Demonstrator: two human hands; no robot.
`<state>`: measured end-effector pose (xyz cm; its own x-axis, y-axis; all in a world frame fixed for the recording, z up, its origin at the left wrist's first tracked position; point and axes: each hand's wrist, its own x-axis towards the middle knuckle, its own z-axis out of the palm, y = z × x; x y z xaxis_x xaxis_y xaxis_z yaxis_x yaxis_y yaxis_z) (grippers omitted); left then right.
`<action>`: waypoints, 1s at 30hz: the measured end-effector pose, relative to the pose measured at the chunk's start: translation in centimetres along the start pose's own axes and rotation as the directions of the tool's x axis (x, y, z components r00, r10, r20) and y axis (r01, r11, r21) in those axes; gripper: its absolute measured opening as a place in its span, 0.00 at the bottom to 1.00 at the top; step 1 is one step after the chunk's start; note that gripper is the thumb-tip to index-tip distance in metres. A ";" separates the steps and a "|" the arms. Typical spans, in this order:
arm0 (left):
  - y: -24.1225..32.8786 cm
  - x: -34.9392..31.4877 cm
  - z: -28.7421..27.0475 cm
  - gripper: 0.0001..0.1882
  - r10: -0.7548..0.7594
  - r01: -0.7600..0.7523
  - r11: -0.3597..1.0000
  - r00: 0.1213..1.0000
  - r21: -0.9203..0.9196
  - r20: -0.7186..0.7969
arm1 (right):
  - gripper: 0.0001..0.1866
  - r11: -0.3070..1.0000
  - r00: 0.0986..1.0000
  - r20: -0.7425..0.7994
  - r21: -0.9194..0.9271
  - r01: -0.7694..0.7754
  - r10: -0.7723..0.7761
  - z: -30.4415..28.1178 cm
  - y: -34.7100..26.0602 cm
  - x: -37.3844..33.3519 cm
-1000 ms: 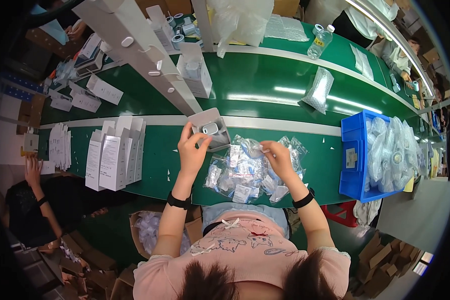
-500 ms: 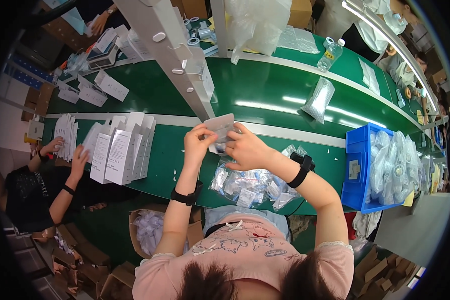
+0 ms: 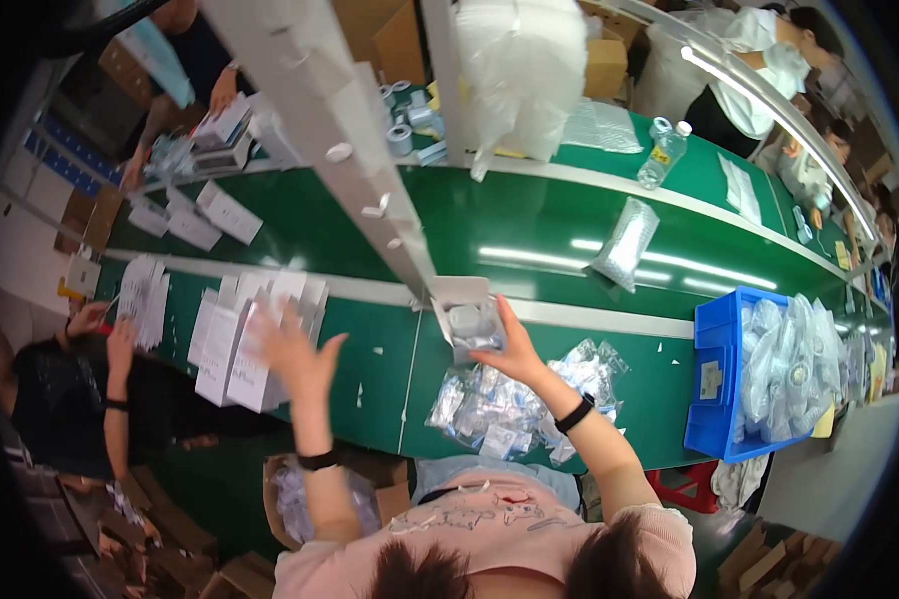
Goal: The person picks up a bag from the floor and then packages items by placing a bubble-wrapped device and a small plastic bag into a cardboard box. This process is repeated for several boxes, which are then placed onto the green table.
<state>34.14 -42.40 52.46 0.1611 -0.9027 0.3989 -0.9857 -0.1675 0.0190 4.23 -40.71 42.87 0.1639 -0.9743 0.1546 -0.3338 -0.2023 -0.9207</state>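
My right hand (image 3: 514,346) grips the side of a small white box (image 3: 447,324) with its flap up. Inside the box lies a clear plastic bag (image 3: 471,321) with something pale in it. My left hand (image 3: 298,351) is held out at the left, its thumb spread wide and its fingers smeared by motion. It is at a group of upright white boxes (image 3: 215,349); whether it touches one, I cannot tell. Beside my right wrist, a pile of small clear bags (image 3: 494,409) with white and blue contents lies on the green table (image 3: 375,384).
A blue bin (image 3: 714,414) full of bagged parts stands at the right. A grey post (image 3: 355,150) rises behind the box. Farther back lie a bubble-wrap pouch (image 3: 626,245) and a plastic bottle (image 3: 663,160). At the left, another person's hands (image 3: 120,339) are near folded papers (image 3: 145,299).
My left hand has left the small box and swung left to the upright boxes. My right hand now holds the box alone, with its flap up. The other person's hands have drawn back.
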 end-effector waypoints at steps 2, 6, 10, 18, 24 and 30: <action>-3.9 0.7 0.8 0.44 -0.123 0.009 0.920 0.956 0.391 0.266 | 0.55 0.992 0.994 -0.112 0.125 0.004 0.011 -2.4 -0.3 1.3; -4.9 0.0 0.3 0.40 -0.196 0.147 0.969 0.945 0.196 0.261 | 0.52 0.960 0.942 -0.333 0.270 0.067 0.028 -7.0 -1.1 5.3; 2.1 -6.7 -4.4 0.39 0.121 -0.094 0.991 0.922 -0.091 0.369 | 0.52 0.990 0.900 -0.426 0.057 0.128 -0.092 -9.6 2.9 11.9; 8.7 -10.8 -0.1 0.38 0.462 -0.154 0.880 0.489 -0.448 0.740 | 0.47 0.992 0.887 -0.448 0.010 0.128 -0.110 -7.6 5.6 13.5; 8.0 -8.3 6.0 0.47 0.630 -0.157 0.736 0.516 -0.659 0.580 | 0.40 0.756 0.688 -0.724 -0.470 -0.456 -0.036 -16.0 11.4 13.3; 7.5 -9.2 8.3 0.56 0.600 0.583 0.360 0.453 -0.728 0.659 | 0.43 0.412 0.389 -0.738 -0.164 -0.896 0.552 -19.1 15.5 13.7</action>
<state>25.65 -38.68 41.32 -0.4855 -0.7710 -0.4121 -0.2966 -0.2981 0.9073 -16.47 -59.08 37.53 -0.8055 -0.5635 -0.1833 -0.4368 0.7737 -0.4589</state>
